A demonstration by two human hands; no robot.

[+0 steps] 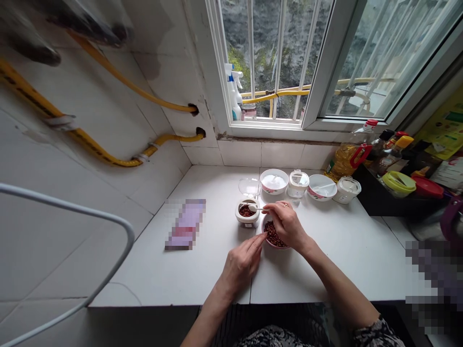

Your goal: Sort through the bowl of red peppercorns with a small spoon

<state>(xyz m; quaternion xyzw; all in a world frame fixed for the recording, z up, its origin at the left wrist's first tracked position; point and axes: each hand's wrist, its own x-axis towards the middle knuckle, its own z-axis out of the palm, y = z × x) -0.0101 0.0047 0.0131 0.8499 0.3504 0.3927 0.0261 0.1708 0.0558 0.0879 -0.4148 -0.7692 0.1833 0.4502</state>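
My right hand [287,224] is closed on the handle of a small white spoon [253,208]. The spoon's head is over the mouth of a small square white jar [247,222], whose contents look like dark red peppercorns. Right beside the jar is a bowl with a pink rim [265,245], filled with similar peppercorns [274,234] and partly covered by my right hand. My left hand [243,262] has its fingers at the near left edge of this bowl, its thumb hidden. Behind the jar, its clear lid [249,186] stands raised.
Along the back stand a bowl of white granules [274,181], a lidded jar [298,183], a bowl with a white spoon in it [321,187] and another jar [347,190]. An oil bottle [347,156] and several other bottles stand right. A blurred purple packet [188,224] lies left.
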